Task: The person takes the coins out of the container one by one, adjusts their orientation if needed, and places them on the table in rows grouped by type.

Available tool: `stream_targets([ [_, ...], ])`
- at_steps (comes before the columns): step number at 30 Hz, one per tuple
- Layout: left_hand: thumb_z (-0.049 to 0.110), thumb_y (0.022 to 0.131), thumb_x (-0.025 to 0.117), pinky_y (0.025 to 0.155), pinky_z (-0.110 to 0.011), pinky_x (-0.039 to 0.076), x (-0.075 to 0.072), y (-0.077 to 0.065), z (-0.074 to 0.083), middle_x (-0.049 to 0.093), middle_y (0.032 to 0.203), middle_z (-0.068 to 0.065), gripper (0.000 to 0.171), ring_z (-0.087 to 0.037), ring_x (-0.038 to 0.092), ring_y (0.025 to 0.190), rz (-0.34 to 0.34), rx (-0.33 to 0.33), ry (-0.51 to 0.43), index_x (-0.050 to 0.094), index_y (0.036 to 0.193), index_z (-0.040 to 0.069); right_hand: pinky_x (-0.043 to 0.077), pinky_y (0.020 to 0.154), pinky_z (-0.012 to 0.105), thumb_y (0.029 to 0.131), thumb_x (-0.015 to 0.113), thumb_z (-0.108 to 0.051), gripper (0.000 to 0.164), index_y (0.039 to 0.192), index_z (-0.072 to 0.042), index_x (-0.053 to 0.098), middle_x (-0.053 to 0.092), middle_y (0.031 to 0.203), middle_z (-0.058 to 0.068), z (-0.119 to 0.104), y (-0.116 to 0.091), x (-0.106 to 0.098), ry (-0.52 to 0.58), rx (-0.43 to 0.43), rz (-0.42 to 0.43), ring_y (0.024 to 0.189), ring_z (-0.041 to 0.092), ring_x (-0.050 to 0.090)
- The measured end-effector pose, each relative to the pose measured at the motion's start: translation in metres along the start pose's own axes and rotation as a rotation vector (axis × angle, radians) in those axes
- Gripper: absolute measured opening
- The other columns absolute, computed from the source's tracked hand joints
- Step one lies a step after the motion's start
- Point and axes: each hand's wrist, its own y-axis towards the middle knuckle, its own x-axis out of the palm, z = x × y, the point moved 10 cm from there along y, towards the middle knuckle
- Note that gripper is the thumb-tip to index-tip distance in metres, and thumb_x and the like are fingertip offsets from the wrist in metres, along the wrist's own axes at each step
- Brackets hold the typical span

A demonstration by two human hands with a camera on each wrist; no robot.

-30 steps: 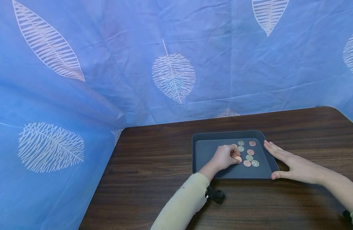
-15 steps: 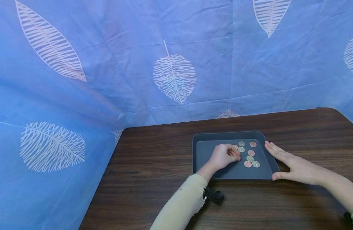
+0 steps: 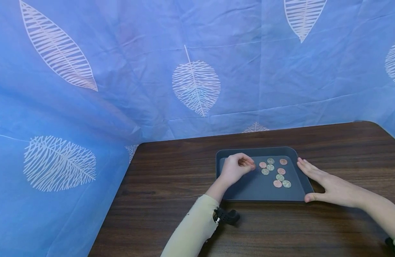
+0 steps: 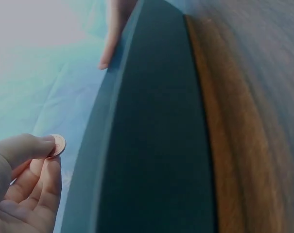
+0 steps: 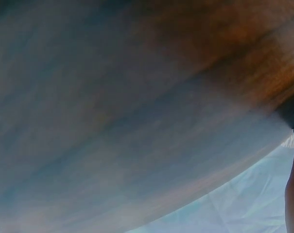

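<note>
My left hand [image 3: 234,167] pinches a copper-coloured coin [image 4: 59,145] between thumb and fingertips, over the left part of a dark grey tray [image 3: 249,194]. In the left wrist view the coin's round edge sticks out past the thumb. To the right of that hand, several coins lie flat in the tray, some copper like the one at the far right [image 3: 283,161], some silvery like the one nearest the front [image 3: 286,184]. My right hand [image 3: 334,187] rests with spread, straight fingers against the tray's right edge, fingertips and thumb touching its rim.
The tray stands on a dark wood-grain table [image 3: 171,200]. A blue cloth [image 3: 136,71] with white leaf prints hangs behind and to the left of it. A black strap with a camera [image 3: 228,216] sits on the left wrist.
The left hand has picked a copper coin up from beside the others and carried it left across the tray, uncovering a silvery coin. The right hand has stayed at the tray's edge.
</note>
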Motion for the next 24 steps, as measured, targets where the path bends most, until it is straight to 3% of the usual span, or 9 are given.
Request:
stream_targets([
  [6,0.011,0.085,0.073,0.064,-0.021,0.051,-0.03,-0.006,-0.003,0.066,0.08,0.003,0.008,-0.004,0.06,0.069,0.066,0.001,-0.053,0.07,0.091,0.007,0.039,0.081,0.067,0.081,0.076,-0.035,0.104,0.155,-0.018,0.005,-0.005,0.159,0.002,-0.001,-0.001,-0.002,-0.007,-0.013,-0.005,0.141,0.013,0.004],
  [12,0.011,0.085,0.073,0.066,-0.024,0.052,-0.063,-0.013,-0.013,0.068,0.083,-0.002,0.011,-0.009,0.062,0.072,0.151,-0.02,-0.099,0.07,0.093,0.005,0.04,0.08,0.067,0.08,0.077,-0.037,0.107,0.155,-0.018,0.004,-0.004,0.159,0.004,-0.001,-0.005,-0.002,-0.009,-0.008,-0.021,0.14,0.033,0.013],
  [16,0.011,0.085,0.073,0.068,-0.027,0.053,-0.085,-0.02,-0.021,0.068,0.085,-0.004,0.014,-0.012,0.062,0.074,0.19,-0.043,-0.135,0.069,0.095,0.002,0.039,0.081,0.066,0.08,0.077,-0.038,0.107,0.155,-0.018,0.003,-0.004,0.159,0.004,-0.001,-0.007,-0.001,-0.011,0.001,-0.026,0.141,0.032,0.012],
  [24,0.01,0.084,0.074,0.072,-0.025,0.05,-0.126,-0.032,-0.038,0.066,0.091,-0.016,0.022,-0.025,0.062,0.082,0.267,-0.07,-0.155,0.068,0.099,-0.004,0.04,0.082,0.065,0.08,0.077,-0.038,0.106,0.155,-0.018,0.004,-0.004,0.159,0.003,-0.001,-0.007,-0.001,-0.019,-0.008,-0.021,0.133,-0.008,-0.002],
])
